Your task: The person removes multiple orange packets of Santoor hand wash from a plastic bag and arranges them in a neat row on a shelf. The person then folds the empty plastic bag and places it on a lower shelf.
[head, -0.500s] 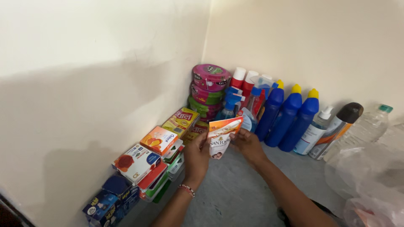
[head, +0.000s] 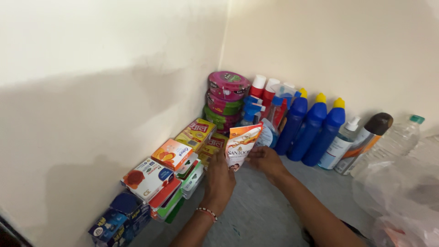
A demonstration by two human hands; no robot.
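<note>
While stacked boxes (head: 173, 155) line the wall, both hands (head: 219, 180) hold an orange-white pouch (head: 242, 144).

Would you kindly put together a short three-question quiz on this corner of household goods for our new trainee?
1. True or false: both hands hold the orange and white pouch.
2. Which caps do the three blue bottles along the back wall have? A) yellow B) black C) green
3. Fill in: the stack of round pink and green tins stands in the ____ where the two walls meet.

Key:
1. True: the left hand and the right hand each have a grip on it.
2. A
3. corner
</note>
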